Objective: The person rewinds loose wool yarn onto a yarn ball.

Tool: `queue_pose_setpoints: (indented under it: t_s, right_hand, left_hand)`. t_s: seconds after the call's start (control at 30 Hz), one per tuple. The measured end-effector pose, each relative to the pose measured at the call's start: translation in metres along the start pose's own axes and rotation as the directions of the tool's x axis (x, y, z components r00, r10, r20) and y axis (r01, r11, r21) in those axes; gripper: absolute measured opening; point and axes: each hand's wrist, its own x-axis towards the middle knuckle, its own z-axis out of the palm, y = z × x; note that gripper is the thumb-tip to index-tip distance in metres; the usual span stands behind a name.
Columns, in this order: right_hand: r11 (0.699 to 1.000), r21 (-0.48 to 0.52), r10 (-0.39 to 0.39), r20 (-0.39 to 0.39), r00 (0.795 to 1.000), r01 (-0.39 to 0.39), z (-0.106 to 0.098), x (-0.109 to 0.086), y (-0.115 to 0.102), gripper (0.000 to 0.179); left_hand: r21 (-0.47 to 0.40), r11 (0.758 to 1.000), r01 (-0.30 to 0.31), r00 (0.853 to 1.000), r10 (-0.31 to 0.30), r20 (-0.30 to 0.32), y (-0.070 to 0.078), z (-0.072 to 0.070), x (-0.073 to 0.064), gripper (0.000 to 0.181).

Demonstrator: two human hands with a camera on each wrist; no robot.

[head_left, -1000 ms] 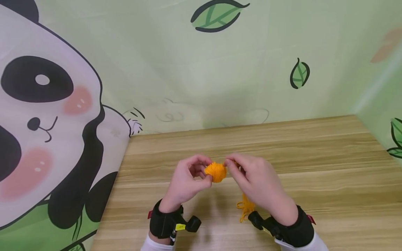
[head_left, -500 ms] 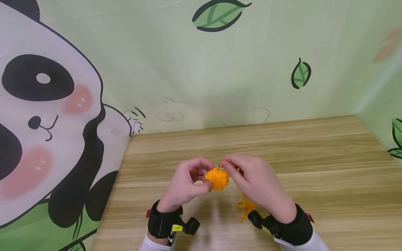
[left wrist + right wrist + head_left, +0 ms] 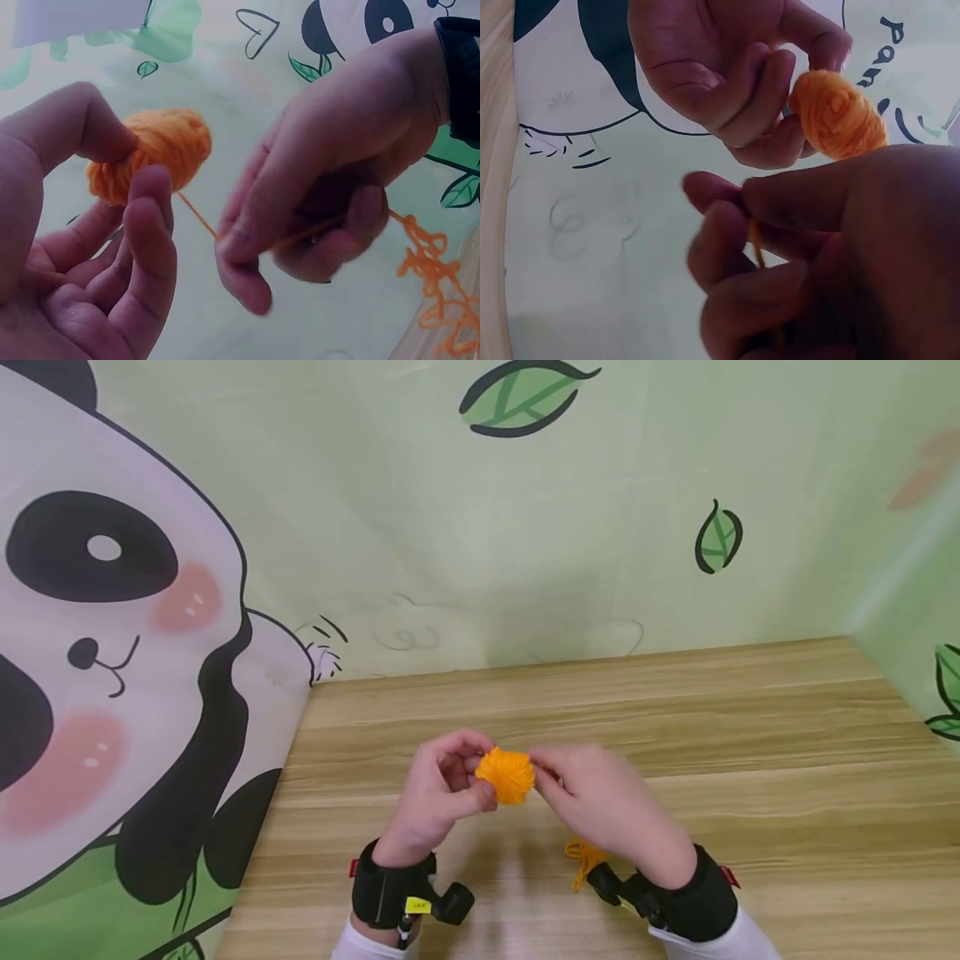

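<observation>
Worktop (image 3: 787,793) across lower frame. Right hand (image 3: 607,797), left hand (image 3: 438,789) both pinching, lower centre. Yarn ball (image 3: 507,777) between them, in left hand's grip, just left of right hand; long axis slants up rightward in left-wrist view. Strand (image 3: 199,216) runs from ball into right hand's pinch.

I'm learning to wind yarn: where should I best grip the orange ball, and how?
Probably pinch the orange ball at its left end, coming from the left: it is longer than wide, and its strand runs off toward the right hand, so that side is better kept free.
</observation>
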Motion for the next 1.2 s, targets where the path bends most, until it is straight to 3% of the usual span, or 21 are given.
queue_pose_setpoints:
  t_s: [0.13,0.23,0.4,0.53,0.67,0.77,0.87,1.0,1.13,1.2]
  right_hand:
    - [1.0,-0.009,-0.003,0.137,0.991,0.004,0.002,-0.001,-0.003,0.015]
    - [0.999,-0.01,-0.038,0.199,0.979,0.041,0.003,-0.003,-0.006,0.017]
    - [0.994,-0.005,-0.102,0.259,0.961,0.107,0.002,-0.009,-0.011,0.02]
    - [0.986,0.005,-0.161,0.244,0.956,0.165,0.001,-0.012,-0.016,0.03]
    - [0.963,0.009,-0.267,0.136,0.954,0.268,0.0,-0.014,-0.021,0.038]
    - [0.934,0.029,-0.356,0.004,0.935,0.355,-0.002,-0.016,-0.024,0.036]
    - [0.911,0.064,-0.397,-0.131,0.908,0.407,-0.006,-0.018,-0.026,0.027]
    - [0.918,0.082,-0.353,-0.278,0.893,0.388,-0.012,-0.019,-0.024,0.017]
    - [0.948,0.059,-0.268,-0.373,0.888,0.312,-0.017,-0.017,-0.016,0.016]
    - [0.962,0.045,-0.23,-0.396,0.889,0.269,-0.019,-0.015,-0.012,0.015]
  left_hand:
    - [-0.019,0.999,-0.028,0.997,0.026,-0.077,-0.001,0.0,0.001,0.026]
    - [-0.003,1.0,-0.013,0.988,0.013,-0.153,-0.001,0.001,0.002,0.029]
    - [0.03,0.999,0.025,0.956,-0.015,-0.294,-0.003,0.003,0.005,0.029]
    - [0.075,0.997,0.035,0.928,-0.004,-0.372,-0.007,0.003,0.005,0.028]
    - [0.166,0.985,0.051,0.917,0.02,-0.397,-0.01,0.002,0.005,0.027]
    - [0.272,0.959,0.082,0.919,0.033,-0.392,-0.013,0.002,0.005,0.028]
    - [0.377,0.921,0.095,0.933,0.05,-0.358,-0.014,0.003,0.006,0.029]
    - [0.454,0.888,0.081,0.959,0.055,-0.279,-0.014,0.006,0.007,0.03]
    - [0.469,0.882,0.05,0.99,0.019,-0.141,-0.012,0.008,0.007,0.03]
    - [0.471,0.882,0.027,0.998,0.002,-0.061,-0.01,0.01,0.007,0.03]
